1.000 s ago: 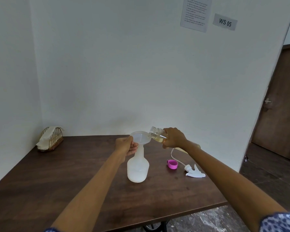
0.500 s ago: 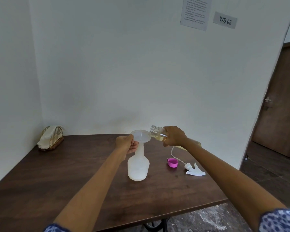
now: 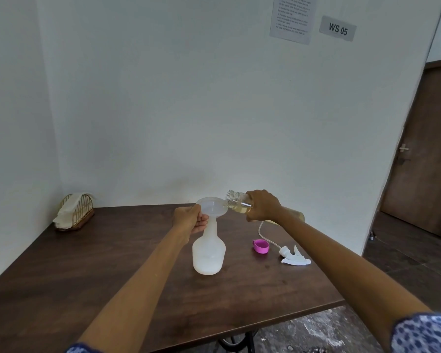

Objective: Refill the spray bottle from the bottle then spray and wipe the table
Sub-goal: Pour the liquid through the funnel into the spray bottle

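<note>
Over funnel [image 3: 212, 209]: right hand [image 3: 261, 205] still grips tilted bottle [image 3: 237, 203] (unmoved); left hand [image 3: 189, 220] still pinches funnel rim.

Your right hand [image 3: 261, 206] covers the middle of the bottle [image 3: 237, 203], so you see only its open neck and a sliver of its base past your wrist; how much liquid is left in it cannot be told. Your left hand [image 3: 189, 220] hides the funnel's [image 3: 213, 209] stem and the neck of the spray bottle [image 3: 208, 253], so how the two meet stays out of sight. No stream shows at the bottle's mouth, too fine to make out. The printed sheet [image 3: 292, 19] on the wall is cut off by the top edge, its text too small to read. The table [image 3: 87, 276] runs off the left and bottom edges. Your sleeves are clipped at the bottom.
</note>
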